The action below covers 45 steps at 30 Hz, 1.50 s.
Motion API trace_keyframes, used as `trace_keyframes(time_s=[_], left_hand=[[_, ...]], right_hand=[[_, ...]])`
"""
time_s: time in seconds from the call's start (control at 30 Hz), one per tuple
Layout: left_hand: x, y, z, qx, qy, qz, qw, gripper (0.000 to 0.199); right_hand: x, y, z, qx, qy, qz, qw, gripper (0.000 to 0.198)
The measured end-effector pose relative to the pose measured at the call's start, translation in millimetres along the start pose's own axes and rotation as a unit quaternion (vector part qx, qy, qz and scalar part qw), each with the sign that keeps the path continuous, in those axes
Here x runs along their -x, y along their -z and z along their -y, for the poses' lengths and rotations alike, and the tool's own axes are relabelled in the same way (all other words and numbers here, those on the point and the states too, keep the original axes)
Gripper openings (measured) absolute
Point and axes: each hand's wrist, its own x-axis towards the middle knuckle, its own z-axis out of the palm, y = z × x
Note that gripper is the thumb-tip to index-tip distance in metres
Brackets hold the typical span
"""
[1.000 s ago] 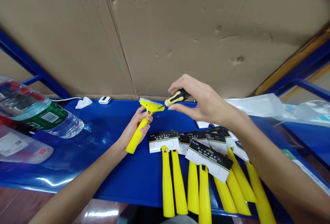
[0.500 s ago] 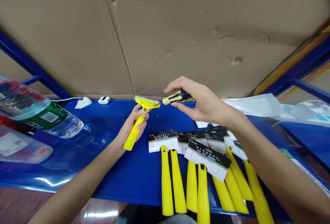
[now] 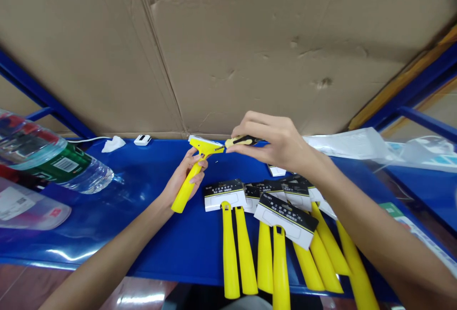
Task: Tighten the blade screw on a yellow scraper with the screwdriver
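The left hand [image 3: 183, 176] grips a yellow scraper [image 3: 193, 169] raised off the blue shelf [image 3: 143, 195]; the right hand [image 3: 276, 141] pinches a screwdriver [image 3: 240, 141] against its head, bare shelf leftward.

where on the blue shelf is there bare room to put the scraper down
Bare blue shelf lies between the water bottle on the left and the left hand holding the scraper. A smaller strip runs along the back by the cardboard. Right of centre is crowded with packaged scrapers, under the right hand with the screwdriver.
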Motion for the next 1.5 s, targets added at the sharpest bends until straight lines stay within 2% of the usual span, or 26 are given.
trace_keyframes(time_s=[0.07,0.17,0.3,0.4,0.5,0.63,0.73,0.83,0.93,1.0,1.13,1.27,1.37,1.5], left_hand=[[0.5,-0.8,-1.0,0.001,-0.001,-0.005,1.0,0.05],[-0.1,1.0,-1.9,0.007,-0.004,0.004,1.0,0.046],[-1.2,4.5,-2.6,0.011,-0.014,0.021,1.0,0.04],[-1.6,5.3,-1.8,0.005,-0.017,0.021,1.0,0.042],[-1.6,4.8,-1.1,0.0,-0.01,0.015,1.0,0.045],[-0.1,2.9,-2.7,0.003,-0.015,0.023,1.0,0.039],[0.7,2.1,-4.4,0.004,-0.023,0.029,0.999,0.033],[0.5,2.2,-5.7,0.004,-0.025,0.035,0.999,0.032],[0.4,2.5,-6.3,-0.001,-0.028,0.046,0.999,0.036],[0.5,2.3,-6.2,-0.004,-0.029,0.045,0.999,0.04],[0.5,1.3,-5.2,-0.004,-0.018,0.023,1.0,0.044],[-0.5,2.0,-4.4,-0.003,-0.022,0.032,0.999,0.042],[-1.6,3.3,-3.9,-0.002,-0.026,0.031,0.999,0.042],[-1.6,2.4,-5.1,-0.003,-0.022,0.021,1.0,0.041]], right_hand=[[0.1,-0.3,-0.6,0.013,-0.013,0.002,1.0,0.021],[-0.6,0.9,-0.6,-0.038,-0.027,0.028,0.999,0.032],[-0.3,-0.6,-1.3,-0.024,-0.03,-0.004,0.999,0.011],[-0.3,-2.3,-0.4,0.001,-0.043,-0.015,0.999,0.023],[-1.5,-2.8,1.8,-0.053,-0.041,0.01,0.998,0.035],[-2.1,-4.4,1.0,-0.05,-0.021,-0.032,0.998,0.013],[-2.3,-3.7,-0.2,-0.014,-0.022,-0.046,0.999,0.022],[-2.5,-1.7,0.4,-0.053,-0.037,-0.008,0.998,0.032],[-2.2,-1.6,1.4,-0.057,-0.034,-0.024,0.997,0.015],[-1.9,-1.6,1.9,-0.035,-0.032,-0.044,0.998,0.015],[-1.3,0.7,2.2,-0.066,-0.056,0.008,0.996,0.034],[-0.4,0.6,-1.4,-0.047,-0.046,-0.008,0.998,0.012],[-0.6,0.3,-2.8,-0.017,-0.036,0.002,0.999,0.018],[0.3,-2.2,-3.0,-0.058,-0.037,0.044,0.997,0.019]])
